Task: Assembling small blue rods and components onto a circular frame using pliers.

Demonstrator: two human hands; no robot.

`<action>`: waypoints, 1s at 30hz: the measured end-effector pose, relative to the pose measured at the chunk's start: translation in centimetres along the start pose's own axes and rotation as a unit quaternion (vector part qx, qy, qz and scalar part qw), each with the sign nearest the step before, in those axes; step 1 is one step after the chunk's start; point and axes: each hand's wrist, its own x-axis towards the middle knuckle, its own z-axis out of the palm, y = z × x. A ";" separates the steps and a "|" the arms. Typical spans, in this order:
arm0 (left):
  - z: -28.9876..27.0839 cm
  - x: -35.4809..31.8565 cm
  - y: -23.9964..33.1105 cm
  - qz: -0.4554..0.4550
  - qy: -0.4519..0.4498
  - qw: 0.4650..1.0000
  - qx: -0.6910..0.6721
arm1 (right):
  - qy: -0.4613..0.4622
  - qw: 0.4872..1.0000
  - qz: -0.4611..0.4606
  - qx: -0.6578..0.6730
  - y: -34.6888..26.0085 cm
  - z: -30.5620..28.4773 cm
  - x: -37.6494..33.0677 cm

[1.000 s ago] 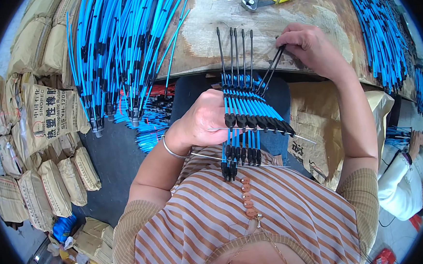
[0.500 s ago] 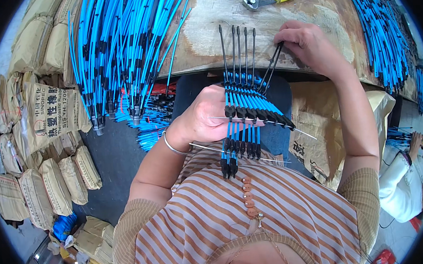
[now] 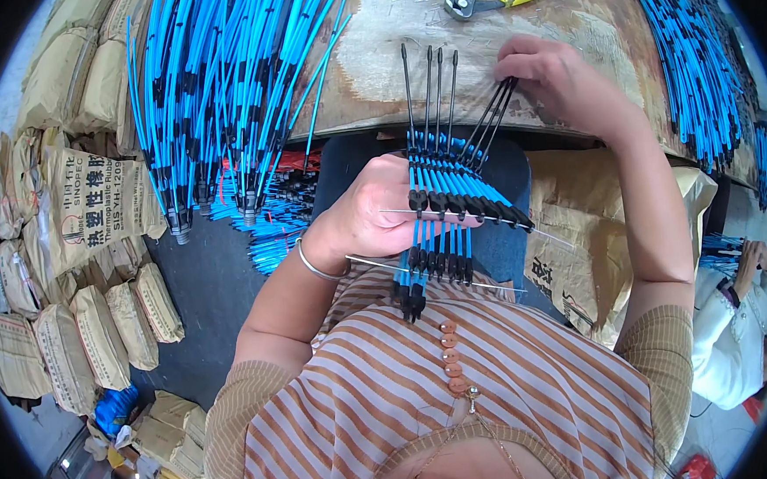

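In front of my chest, my left hand (image 3: 373,212) grips a row of blue tubes with black fittings (image 3: 450,176), its fingers mostly hidden behind them. A thin metal rod (image 3: 404,210) runs crosswise through the upper black fittings, and a second rod (image 3: 372,262) crosses the lower ends. Several slim black stems (image 3: 431,87) point up from the row toward the table. Up and to the right, my right hand (image 3: 542,73) is closed in a pinch on the tips of a few black stems (image 3: 492,114), which lean away from the others.
On the worn wooden table (image 3: 389,46) lie yellow-handled pliers (image 3: 501,2). Blue tube bundles hang at the left (image 3: 226,100) and right (image 3: 689,63). Brown paper sacks (image 3: 96,204) are stacked at the left; another paper sack (image 3: 576,228) stands below the table. A co-worker (image 3: 736,332) sits far right.
One more black stem has swung over from the upright group to those pinched in my right hand. My left hand stays nearly in place.
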 end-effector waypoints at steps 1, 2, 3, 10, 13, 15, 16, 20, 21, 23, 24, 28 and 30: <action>-0.1 -0.1 0.0 0.016 0.003 1.000 -0.007 | -0.002 1.000 -0.004 0.013 0.1 0.0 -0.1; -0.1 -0.1 -0.1 0.016 0.003 1.000 -0.007 | -0.002 1.000 -0.004 0.013 0.2 -0.1 -0.3; -0.1 -0.1 -0.1 0.007 0.005 1.000 -0.017 | 0.000 1.000 -0.005 0.013 0.3 -0.1 -0.4; 0.0 -0.2 -0.6 -0.011 0.011 0.999 -0.032 | 0.018 1.000 -0.021 0.012 0.7 0.0 -0.5; 0.1 -0.5 -1.2 -0.035 0.005 0.999 -0.031 | 0.022 0.999 -0.023 0.011 0.7 0.1 -0.4; 0.2 -1.1 -1.9 -0.090 -0.007 0.995 -0.039 | 0.021 1.000 -0.020 0.012 0.7 0.1 -0.4; 0.3 -1.3 -2.2 -0.117 -0.012 0.992 -0.043 | 0.021 1.000 -0.019 0.012 0.7 0.1 -0.4; 0.6 -1.6 -2.9 -0.119 0.000 0.990 -0.071 | 0.011 1.000 -0.008 0.024 0.5 -0.1 -0.5; 0.7 -1.6 -2.9 -0.120 0.004 0.990 -0.080 | 0.008 1.000 -0.005 0.028 0.4 -0.1 -0.4; 0.7 -1.3 -2.5 -0.117 0.012 0.990 -0.078 | 0.010 0.999 -0.008 0.030 0.6 -0.1 -0.4; 0.7 -1.1 -2.1 -0.114 0.019 0.990 -0.075 | 0.012 0.999 -0.011 0.031 0.7 0.0 -0.4; 0.5 -0.9 -1.8 -0.115 0.030 0.991 -0.062 | 0.019 0.999 -0.019 0.032 0.9 0.2 -0.2; 0.3 -1.2 -2.0 -0.126 0.017 0.991 -0.047 | 0.023 0.999 -0.019 0.025 0.8 0.2 0.0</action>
